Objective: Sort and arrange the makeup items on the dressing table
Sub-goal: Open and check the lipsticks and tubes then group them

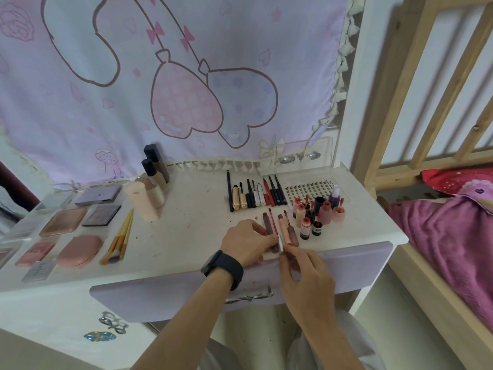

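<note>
Head view: near the front edge of the white tabletop (186, 236), slim brown, red and peach lip gloss tubes (282, 228) lie side by side. The left hand (246, 243) curls its fingers over their near ends. The right hand (306, 273) pinches one tube's end between thumb and forefinger.

Open lane down the middle of the table, clutter on both sides.

I see bare tabletop (192, 222) between the brushes (118, 240) and bottles (149, 193) on the left and the pencil row (253, 196) on the right. My left hand (248, 243) and right hand (306, 271) pinch the gloss tubes (282, 228) at the front edge. Vials (317, 214) crowd just beside them, the bed rail (426, 102) walls that side, and the cloth (160, 89) hangs close behind.
</note>
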Demonstrator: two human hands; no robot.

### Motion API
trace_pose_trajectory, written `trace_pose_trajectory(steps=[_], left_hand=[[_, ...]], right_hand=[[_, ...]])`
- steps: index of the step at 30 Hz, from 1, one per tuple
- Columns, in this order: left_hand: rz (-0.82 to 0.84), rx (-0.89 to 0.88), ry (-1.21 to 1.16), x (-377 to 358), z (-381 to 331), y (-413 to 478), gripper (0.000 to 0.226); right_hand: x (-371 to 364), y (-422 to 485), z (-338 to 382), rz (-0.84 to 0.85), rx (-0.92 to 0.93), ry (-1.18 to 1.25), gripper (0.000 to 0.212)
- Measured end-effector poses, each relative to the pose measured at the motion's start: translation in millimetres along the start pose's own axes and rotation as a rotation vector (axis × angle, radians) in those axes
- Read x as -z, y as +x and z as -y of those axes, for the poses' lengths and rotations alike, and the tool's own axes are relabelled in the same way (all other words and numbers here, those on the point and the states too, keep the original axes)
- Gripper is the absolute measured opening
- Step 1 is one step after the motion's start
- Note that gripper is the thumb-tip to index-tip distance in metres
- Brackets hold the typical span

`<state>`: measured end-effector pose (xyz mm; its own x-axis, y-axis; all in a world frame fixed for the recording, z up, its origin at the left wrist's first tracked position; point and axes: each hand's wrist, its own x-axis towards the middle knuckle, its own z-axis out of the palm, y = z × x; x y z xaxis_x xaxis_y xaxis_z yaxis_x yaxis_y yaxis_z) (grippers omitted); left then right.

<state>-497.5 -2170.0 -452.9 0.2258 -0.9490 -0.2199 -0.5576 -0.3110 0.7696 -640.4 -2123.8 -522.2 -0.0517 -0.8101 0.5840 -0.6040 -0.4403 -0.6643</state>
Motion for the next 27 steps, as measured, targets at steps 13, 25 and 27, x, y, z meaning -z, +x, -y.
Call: trace_pose_trajectory(steps=[13,25,27], left_hand=[[-0.01,-0.025,0.036,-0.6,-2.1,-1.5,0.024],[0.016,-0.033,0.053,0.4,-3.2,-3.6,0.024],[0.022,-0.032,0.047,0.8,-3.3,-4.2,0.024]], right_hand=[[-0.3,1.0,-1.2,0.004,-0.01,0.002,0.025],[-1.2,0.9,-2.4,0.0,-0.015,0.01,0.025],[-1.1,0.9,-2.5,0.003,-0.016,0.012,0.025]])
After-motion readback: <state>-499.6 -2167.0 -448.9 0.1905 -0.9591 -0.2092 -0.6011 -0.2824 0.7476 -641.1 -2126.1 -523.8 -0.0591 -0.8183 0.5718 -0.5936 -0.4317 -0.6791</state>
